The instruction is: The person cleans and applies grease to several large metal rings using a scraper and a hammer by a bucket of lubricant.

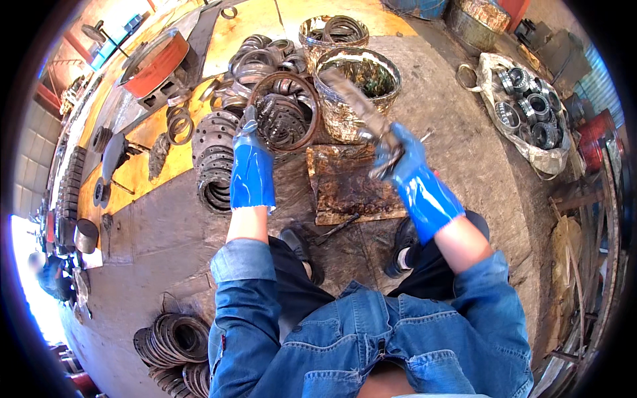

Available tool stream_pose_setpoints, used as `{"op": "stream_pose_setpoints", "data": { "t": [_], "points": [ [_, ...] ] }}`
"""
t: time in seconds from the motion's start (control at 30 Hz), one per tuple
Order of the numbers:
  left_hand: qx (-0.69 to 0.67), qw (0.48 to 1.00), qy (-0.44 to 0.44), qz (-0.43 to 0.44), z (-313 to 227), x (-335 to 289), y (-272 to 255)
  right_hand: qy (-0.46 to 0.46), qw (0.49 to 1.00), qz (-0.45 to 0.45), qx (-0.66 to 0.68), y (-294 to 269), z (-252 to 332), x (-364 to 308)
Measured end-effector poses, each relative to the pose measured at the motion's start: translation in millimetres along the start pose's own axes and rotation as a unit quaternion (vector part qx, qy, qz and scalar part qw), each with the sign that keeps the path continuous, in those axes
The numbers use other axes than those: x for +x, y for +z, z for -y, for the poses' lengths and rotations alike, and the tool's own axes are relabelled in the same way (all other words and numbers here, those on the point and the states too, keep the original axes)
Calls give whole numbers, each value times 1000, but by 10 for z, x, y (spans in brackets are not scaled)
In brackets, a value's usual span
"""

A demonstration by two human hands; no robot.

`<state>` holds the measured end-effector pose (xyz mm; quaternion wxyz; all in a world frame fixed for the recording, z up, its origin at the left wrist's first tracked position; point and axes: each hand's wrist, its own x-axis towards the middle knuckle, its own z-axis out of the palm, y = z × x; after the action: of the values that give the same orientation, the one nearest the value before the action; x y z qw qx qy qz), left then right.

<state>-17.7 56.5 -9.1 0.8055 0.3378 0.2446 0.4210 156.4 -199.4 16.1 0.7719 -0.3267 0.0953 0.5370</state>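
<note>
A blue-gloved right hand [398, 156] grips the handle of a grease-caked brush [358, 106], fingers closed round it, the brush head raised over the rim of a stained metal bucket [358, 99]. The left hand [251, 142], also in a blue glove, pinches the edge of a large rusty metal ring [284, 111] and holds it upright just left of that bucket, the ring's far edge nearly touching the bucket wall.

In front of the bucket, between the person's two forearms, lies a greasy flat board [348, 186] on the concrete floor [464, 132]. A second bucket [332, 33], filled with rings, stands directly behind the first. To the bucket's left spreads a heap of dark metal rings and flanges [219, 152], some stacked, some loose, reaching back toward a round red-brown machine part [156, 60]. Well to the bucket's right, a plastic sack [531, 116] lies open, full of steel bearings. Nearer the person, far below and left of the bucket, another pile of stacked rings [172, 345] sits on the floor. The person, in a denim jacket [371, 338] with dark shoes [405, 249], crouches over the board.
</note>
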Motion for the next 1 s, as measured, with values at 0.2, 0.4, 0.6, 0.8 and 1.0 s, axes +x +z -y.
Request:
{"op": "stream_pose_setpoints", "data": {
  "t": [0.2, 0.4, 0.6, 0.8, 1.0],
  "points": [
    [-27, 999, 20, -4, -14, -162, 205, -350, 571, -174, -721, -474, 682, 1122],
    [-27, 999, 10, -43, -33, -12, 55, -176, 302, -210, -913, -187, 441, 1035],
    [-58, 998, -16, -5, -94, -53, 139, -209, 525, -95, -820, -342, 416, 464],
    [-43, 998, -29, 22, -47, -60, 214, -158, 726, -94, -663, -167, 433, -169],
    [-44, 999, -16, 4, 146, 84, 23, -139, 751, -63, -643, 43, 231, -214]
  ]
}}
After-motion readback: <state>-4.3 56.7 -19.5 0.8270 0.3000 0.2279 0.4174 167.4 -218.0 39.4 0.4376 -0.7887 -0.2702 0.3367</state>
